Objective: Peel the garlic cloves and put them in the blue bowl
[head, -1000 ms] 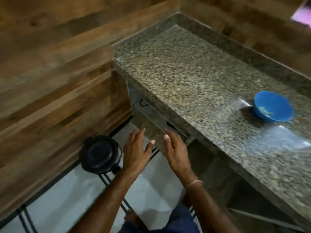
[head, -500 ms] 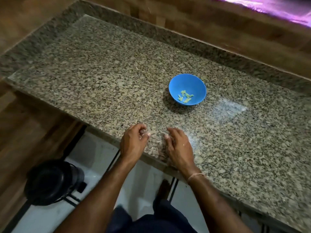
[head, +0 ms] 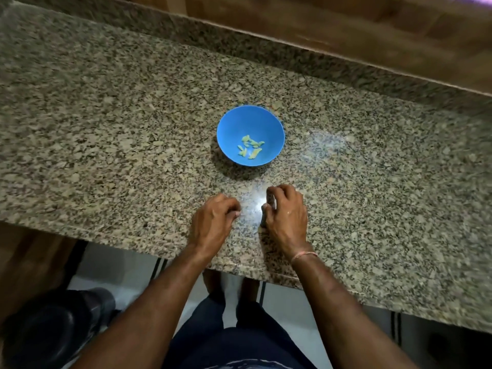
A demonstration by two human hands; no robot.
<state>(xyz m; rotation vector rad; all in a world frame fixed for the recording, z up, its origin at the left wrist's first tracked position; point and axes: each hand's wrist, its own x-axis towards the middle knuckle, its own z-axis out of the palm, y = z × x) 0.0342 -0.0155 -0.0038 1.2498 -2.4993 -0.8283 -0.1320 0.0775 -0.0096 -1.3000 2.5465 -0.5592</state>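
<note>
A blue bowl [head: 237,123] stands on the granite counter [head: 106,134], near its middle. Several peeled, pale yellow-green garlic cloves [head: 250,149] lie in its bottom. My left hand [head: 213,222] and my right hand [head: 287,214] rest side by side on the counter just in front of the bowl, a small gap between them. Both have their fingers curled under, knuckles up. I see nothing held in either hand, and no unpeeled garlic or skins on the counter.
A wood-panelled wall [head: 346,27] runs behind the counter's raised granite back edge. A black round container [head: 50,328] stands on the white tiled floor at the lower left. The counter's front edge passes under my forearms.
The view swung from the counter's left end and floor onto the bowl. My hands, open with spread fingers over the floor, came onto the counter and curled their fingers.
</note>
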